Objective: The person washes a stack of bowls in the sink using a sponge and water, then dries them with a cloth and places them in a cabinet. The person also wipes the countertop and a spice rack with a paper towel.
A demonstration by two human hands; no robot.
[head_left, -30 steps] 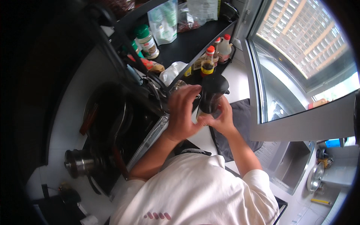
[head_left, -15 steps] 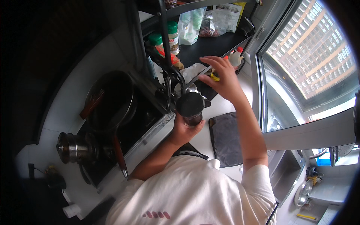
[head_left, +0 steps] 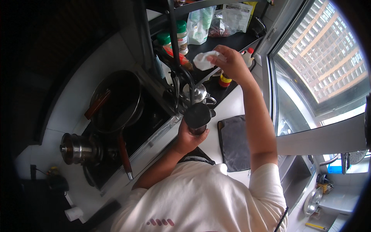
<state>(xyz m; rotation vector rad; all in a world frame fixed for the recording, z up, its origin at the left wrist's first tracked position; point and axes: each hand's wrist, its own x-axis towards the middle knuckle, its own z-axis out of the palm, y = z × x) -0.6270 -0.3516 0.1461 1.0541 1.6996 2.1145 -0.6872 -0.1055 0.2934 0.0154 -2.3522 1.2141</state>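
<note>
My left hand [head_left: 188,140] is closed around a dark see-through jar with a black lid [head_left: 198,116], held upright in front of my chest. In my right hand [head_left: 233,66] a crumpled white tissue or thin cloth [head_left: 205,61] is pinched between thumb and fingers, over the front of the black rack shelf [head_left: 205,47]. Just beyond the jar, on the rack's lower level, stands a shiny metal pot with a lid [head_left: 196,92]. Beneath my right hand is a small bottle with a yellow and red label [head_left: 225,80].
The shelf carries green-capped jars [head_left: 181,36] and a white-green pouch [head_left: 200,25]. On the left hob [head_left: 154,114] sit a large wok [head_left: 116,110] and a steel pot [head_left: 77,149]. A dark grey mat [head_left: 234,145] lies on the counter, near an open window [head_left: 320,58].
My right hand has closed on the white tissue or cloth and lifted it off the shelf. My left hand still holds the jar, nearly in the same place.
</note>
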